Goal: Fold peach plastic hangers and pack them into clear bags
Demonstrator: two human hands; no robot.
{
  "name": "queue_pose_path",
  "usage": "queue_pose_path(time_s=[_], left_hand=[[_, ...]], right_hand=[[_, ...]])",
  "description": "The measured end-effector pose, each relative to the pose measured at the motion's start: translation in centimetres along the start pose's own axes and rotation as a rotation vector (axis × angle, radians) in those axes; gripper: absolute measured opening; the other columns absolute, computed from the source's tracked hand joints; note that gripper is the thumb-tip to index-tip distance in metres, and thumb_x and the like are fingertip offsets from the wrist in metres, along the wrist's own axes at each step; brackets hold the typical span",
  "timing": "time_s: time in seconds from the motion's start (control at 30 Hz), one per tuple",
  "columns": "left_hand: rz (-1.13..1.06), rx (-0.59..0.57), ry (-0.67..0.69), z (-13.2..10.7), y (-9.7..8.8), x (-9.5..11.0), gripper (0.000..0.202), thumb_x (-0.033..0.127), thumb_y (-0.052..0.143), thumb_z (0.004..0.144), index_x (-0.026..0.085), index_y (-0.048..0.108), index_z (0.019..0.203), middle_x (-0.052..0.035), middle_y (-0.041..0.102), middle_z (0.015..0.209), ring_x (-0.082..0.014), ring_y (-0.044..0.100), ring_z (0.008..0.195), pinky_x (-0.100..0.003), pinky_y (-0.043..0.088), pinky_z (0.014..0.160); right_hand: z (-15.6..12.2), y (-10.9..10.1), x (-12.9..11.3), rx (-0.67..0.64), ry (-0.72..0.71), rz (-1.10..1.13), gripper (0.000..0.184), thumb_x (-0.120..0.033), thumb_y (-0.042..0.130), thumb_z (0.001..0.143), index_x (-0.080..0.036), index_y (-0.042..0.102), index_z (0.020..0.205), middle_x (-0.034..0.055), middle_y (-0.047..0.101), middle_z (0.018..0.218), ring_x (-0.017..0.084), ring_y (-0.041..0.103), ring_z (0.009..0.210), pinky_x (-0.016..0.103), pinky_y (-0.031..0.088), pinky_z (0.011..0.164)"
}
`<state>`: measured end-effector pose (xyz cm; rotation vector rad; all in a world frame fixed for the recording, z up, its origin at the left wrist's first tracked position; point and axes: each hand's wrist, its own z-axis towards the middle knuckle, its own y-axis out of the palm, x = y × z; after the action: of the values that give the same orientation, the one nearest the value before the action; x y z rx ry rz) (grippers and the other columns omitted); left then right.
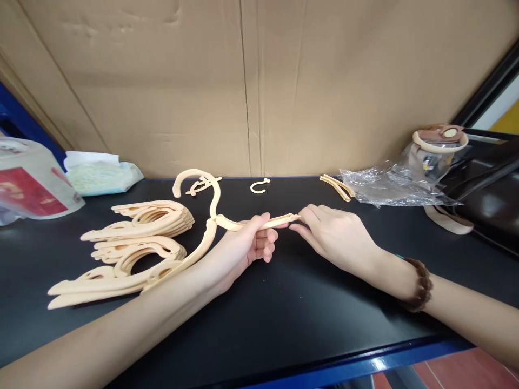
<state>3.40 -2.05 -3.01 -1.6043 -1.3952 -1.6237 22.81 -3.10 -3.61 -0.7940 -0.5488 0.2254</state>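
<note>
Cream plastic hanger [205, 246], smooth, with curved hook, clasped mid-arm in left hand [243, 249], tip pinched by right hand [336, 237]; matching flat stack [154, 216] just left

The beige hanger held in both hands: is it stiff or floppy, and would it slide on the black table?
Probably stiff: the beige hanger holds its curve, its arm straight between left hand and right hand. Likely light: its frame is thin. Smooth plastic may slide on the black table.

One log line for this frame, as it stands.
left hand: grips hanger | right hand: pinches its tip | hanger stack: on table
</note>
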Motion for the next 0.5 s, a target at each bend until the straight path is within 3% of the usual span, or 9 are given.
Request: queue_pose_path(time_s=[0.13, 0.3, 0.37, 0.5], left_hand=[[0.01, -0.009, -0.001, 0.05, -0.03, -0.21, 0.036, 0.033, 0.048, 0.094, 0.014, 0.059, 0.066, 0.0038, 0.049, 0.059, -0.005, 0.044, 0.046, -0.019, 0.038, 0.048], [-0.013, -0.006, 0.012, 0.32, -0.14, -0.24, 0.029, 0.033, 0.048, 0.094, 0.013, 0.069, 0.093, 0.0042, 0.049, 0.063, -0.0045, 0.043, 0.048, -0.019, 0.037, 0.049], [0.001, -0.011, 0.012, 0.36, -0.11, -0.23, 0.03, 0.033, 0.047, 0.094, 0.013, 0.069, 0.095, 0.0042, 0.049, 0.063, -0.0047, 0.043, 0.047, -0.019, 0.037, 0.049], [0.034, -0.01, 0.039, 0.26, 0.0, -0.39, 0.031, 0.036, 0.051, 0.091, 0.013, 0.067, 0.077, 0.0041, 0.047, 0.06, -0.0051, 0.042, 0.047, -0.019, 0.037, 0.048]], right_hand=[[0.21, -0.57, -0.4, -0.026, 0.077, 0.019, 0.039, -0.047, 0.039, 0.096, -0.013, 0.057, 0.089, 0.0039, 0.061, 0.075, 0.018, 0.059, 0.067, 0.028, 0.034, 0.055], [0.23, -0.75, -0.68, -0.098, 0.044, -0.003, 0.032, -0.042, 0.047, 0.094, -0.012, 0.056, 0.09, 0.0054, 0.06, 0.08, 0.02, 0.058, 0.07, 0.03, 0.035, 0.055], [0.2, -0.75, -0.57, -0.102, 0.068, -0.009, 0.031, -0.042, 0.047, 0.094, -0.013, 0.056, 0.091, 0.0051, 0.06, 0.08, 0.02, 0.058, 0.07, 0.03, 0.036, 0.055], [0.12, -0.73, -0.49, -0.112, 0.055, -0.005, 0.029, -0.042, 0.05, 0.093, -0.013, 0.055, 0.092, 0.0045, 0.059, 0.08, 0.02, 0.058, 0.071, 0.03, 0.036, 0.055]])
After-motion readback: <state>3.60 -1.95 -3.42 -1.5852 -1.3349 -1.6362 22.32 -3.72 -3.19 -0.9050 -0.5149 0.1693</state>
